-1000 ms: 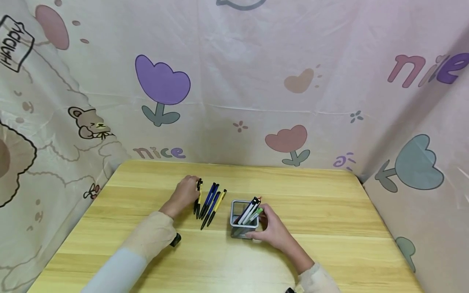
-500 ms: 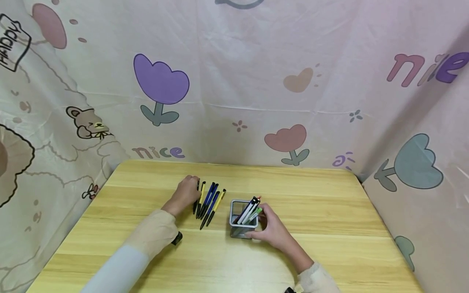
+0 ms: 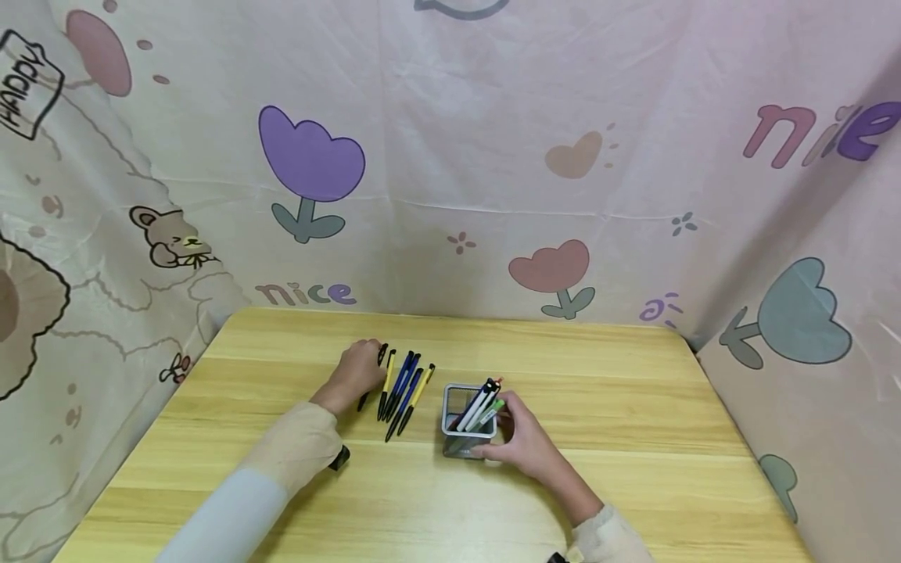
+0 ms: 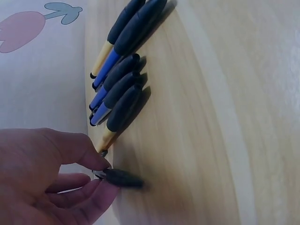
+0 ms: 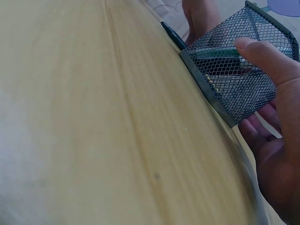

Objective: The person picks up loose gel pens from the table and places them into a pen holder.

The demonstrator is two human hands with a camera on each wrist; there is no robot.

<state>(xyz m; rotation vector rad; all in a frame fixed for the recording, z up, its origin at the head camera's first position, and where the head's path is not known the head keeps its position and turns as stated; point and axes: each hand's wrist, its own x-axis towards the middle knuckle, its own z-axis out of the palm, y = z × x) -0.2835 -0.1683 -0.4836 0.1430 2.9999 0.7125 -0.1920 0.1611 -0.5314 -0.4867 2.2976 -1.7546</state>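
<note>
My left hand [image 3: 357, 371] pinches a pen [image 4: 123, 178] between thumb and fingertips; its black grip end sticks out and looks blurred in the left wrist view. Just right of that hand lies a row of pens with black grips, some with yellow barrels [image 3: 421, 389] and others with blue barrels [image 3: 401, 381]. My right hand [image 3: 524, 442] grips the side of a square metal mesh pen holder [image 3: 461, 447], thumb at the front and fingers behind. White pens [image 3: 479, 408] and a green-capped pen [image 3: 493, 412] lean inside the holder, which stands upright on the table.
The light wood table [image 3: 598, 485] carries all of this. A patterned cloth [image 3: 436, 156] hangs behind its back edge and along both sides. Each wrist wears a black device, such as the one on the left cuff [image 3: 339, 458].
My left hand has drawn a dark pen slightly left, away from the row, and tilted it. The yellow pen beside it now lies separate. My right hand and the pen holder have stayed put.
</note>
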